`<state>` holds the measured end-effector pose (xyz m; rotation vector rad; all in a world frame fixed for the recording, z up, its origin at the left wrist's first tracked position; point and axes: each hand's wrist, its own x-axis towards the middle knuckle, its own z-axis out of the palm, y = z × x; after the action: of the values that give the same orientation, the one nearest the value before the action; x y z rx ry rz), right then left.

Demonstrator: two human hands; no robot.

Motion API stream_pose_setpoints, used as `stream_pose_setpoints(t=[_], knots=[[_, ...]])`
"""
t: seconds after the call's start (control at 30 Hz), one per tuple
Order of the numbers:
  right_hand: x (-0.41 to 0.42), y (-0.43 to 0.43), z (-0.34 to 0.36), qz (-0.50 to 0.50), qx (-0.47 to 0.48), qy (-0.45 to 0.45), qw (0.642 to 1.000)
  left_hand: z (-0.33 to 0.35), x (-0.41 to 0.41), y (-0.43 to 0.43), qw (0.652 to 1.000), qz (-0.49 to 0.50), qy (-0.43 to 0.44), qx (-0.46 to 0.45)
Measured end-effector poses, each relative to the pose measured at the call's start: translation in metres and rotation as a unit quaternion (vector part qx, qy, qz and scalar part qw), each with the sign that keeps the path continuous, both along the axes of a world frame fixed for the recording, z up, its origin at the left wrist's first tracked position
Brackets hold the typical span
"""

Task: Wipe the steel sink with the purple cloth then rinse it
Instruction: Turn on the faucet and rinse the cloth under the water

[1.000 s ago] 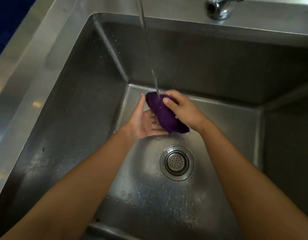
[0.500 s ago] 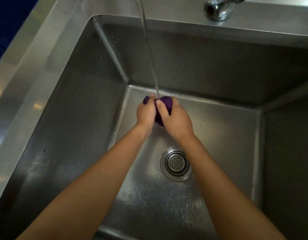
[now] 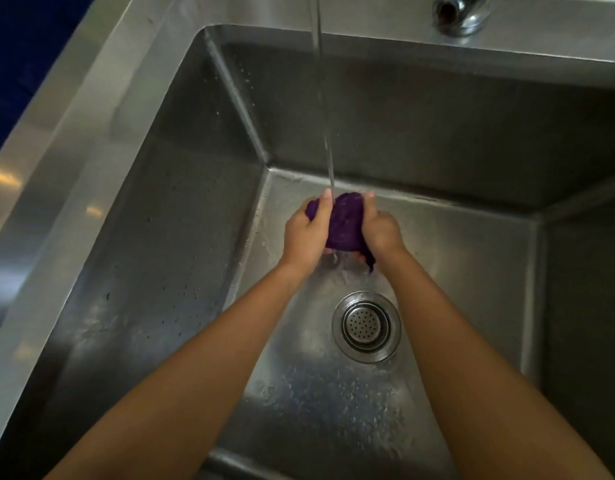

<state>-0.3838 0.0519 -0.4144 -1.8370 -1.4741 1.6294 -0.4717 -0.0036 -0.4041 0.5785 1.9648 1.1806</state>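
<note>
The purple cloth (image 3: 346,223) is bunched into a wad between both hands, low inside the steel sink (image 3: 153,209). My left hand (image 3: 304,233) grips its left side, my right hand (image 3: 380,228) grips its right side. A thin stream of water (image 3: 325,109) falls from above onto the top of the cloth. Water runs off under the wad, and a dark corner of the cloth hangs below my right hand.
The round perforated drain (image 3: 366,326) lies just below the hands on the wet sink floor. A chrome tap fitting (image 3: 462,12) sits on the back ledge at the upper right. The steel counter rim (image 3: 39,174) runs along the left.
My left hand went from flat beside the cloth to gripping it. Both hands have closed round the cloth and bunched it up under the stream, and it now shows more between them.
</note>
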Motion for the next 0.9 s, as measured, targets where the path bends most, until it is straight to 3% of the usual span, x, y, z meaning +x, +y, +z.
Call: stream_pose_setpoints(t=[0.2, 0.3, 0.4, 0.57, 0.67, 0.73, 0.83, 0.9], knots=[[0.036, 0.011, 0.003, 0.111, -0.029, 0.167, 0.979, -0.002, -0.027, 0.001, 0.987, 0.017, -0.155, -0.031], [0.043, 0.018, 0.008, 0.048, -0.008, 0.170, 0.984, -0.001, -0.037, -0.006, 0.969, 0.019, -0.246, -0.006], [0.037, 0.018, 0.019, 0.011, -0.042, 0.240, 0.970, -0.003, -0.040, -0.011, 0.931, 0.019, -0.364, 0.019], [0.028, 0.010, 0.029, 0.058, -0.105, 0.362, 0.924, -0.003, -0.045, -0.013, 0.895, 0.014, -0.446, -0.004], [0.027, 0.011, 0.027, 0.107, -0.076, 0.320, 0.938, 0.004, -0.043, -0.009, 0.883, -0.058, -0.465, -0.019], [0.024, 0.014, 0.024, 0.130, 0.004, 0.218, 0.967, 0.013, -0.036, -0.006, 0.892, -0.087, -0.444, -0.012], [0.014, 0.008, 0.019, 0.078, 0.131, 0.087, 0.985, 0.014, -0.028, 0.006, 0.934, -0.039, -0.354, -0.042], [0.001, -0.011, 0.027, 0.033, 0.181, 0.064, 0.981, 0.001, -0.025, 0.014, 0.946, 0.012, -0.322, -0.044]])
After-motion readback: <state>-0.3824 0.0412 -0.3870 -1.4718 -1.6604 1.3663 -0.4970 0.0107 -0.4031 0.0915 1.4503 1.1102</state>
